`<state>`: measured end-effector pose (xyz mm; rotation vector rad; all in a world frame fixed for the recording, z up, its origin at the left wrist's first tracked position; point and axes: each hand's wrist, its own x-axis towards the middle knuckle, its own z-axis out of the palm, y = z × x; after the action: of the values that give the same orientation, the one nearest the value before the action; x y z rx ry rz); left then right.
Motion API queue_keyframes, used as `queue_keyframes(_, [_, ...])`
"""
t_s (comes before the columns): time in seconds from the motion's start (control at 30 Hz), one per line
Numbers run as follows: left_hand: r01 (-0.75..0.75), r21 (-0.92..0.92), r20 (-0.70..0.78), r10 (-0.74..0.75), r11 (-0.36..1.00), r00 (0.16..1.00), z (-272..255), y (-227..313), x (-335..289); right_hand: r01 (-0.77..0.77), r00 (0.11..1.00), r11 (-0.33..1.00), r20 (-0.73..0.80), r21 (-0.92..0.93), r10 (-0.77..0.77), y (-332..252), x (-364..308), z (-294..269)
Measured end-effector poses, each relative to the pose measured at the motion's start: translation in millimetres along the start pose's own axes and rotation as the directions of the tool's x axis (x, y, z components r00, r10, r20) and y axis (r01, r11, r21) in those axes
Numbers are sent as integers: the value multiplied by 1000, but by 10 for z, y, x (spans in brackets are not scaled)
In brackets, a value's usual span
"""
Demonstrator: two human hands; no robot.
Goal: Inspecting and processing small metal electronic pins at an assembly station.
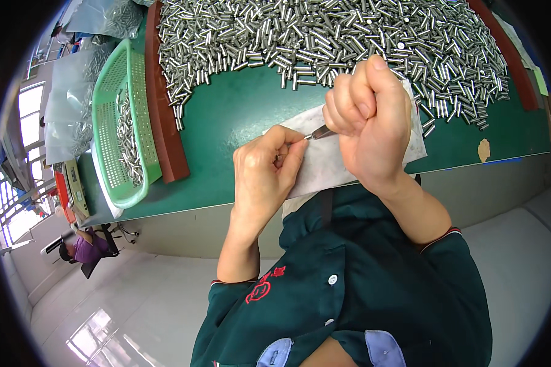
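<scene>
My left hand [260, 174] pinches a small shiny metal pin [308, 137] between thumb and forefinger, most of it hidden by the fingers. Wrapped in a fist, my right hand [376, 125] grips a tool with a tapered metal blade [321, 131]; its handle is hidden in the palm. The blade's narrow end points left and meets the pin, or lies right beside it. Both hands are over a whitish cloth [324, 164] on the green tabletop [217, 128]. Beyond them, a wide heap of loose metal pins [324, 37] spreads across the table.
Red-brown rails [167, 116] flank the heap at left and right. Outside the left rail stands a light green perforated basket [130, 199] with pins inside. Clear plastic bags [70, 92] of metal parts are farther left. A person in purple [95, 246] sits in the background.
</scene>
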<state>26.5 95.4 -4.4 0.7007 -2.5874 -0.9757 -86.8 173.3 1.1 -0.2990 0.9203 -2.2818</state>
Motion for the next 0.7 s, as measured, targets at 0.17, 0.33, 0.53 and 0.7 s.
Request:
queue_keyframes(0.17, [11,-24,-3,-11,1000,1000,3,3,-3,-8,1000,1000,9,25,8,2,-3,5])
queue_keyframes(0.33, [0,-22,-13,0,1000,1000,13,-6,-6,-10,1000,1000,0,8,10,8,0,12])
queue_keyframes(0.53, [12,-59,-15,-13,998,1000,30,-21,0,28,1000,997,13,-72,-27,46,-10,33])
queue_keyframes(0.7, [1,-61,-18,-2,998,1000,19,-29,-5,128,991,966,76,-223,-113,82,-64,102])
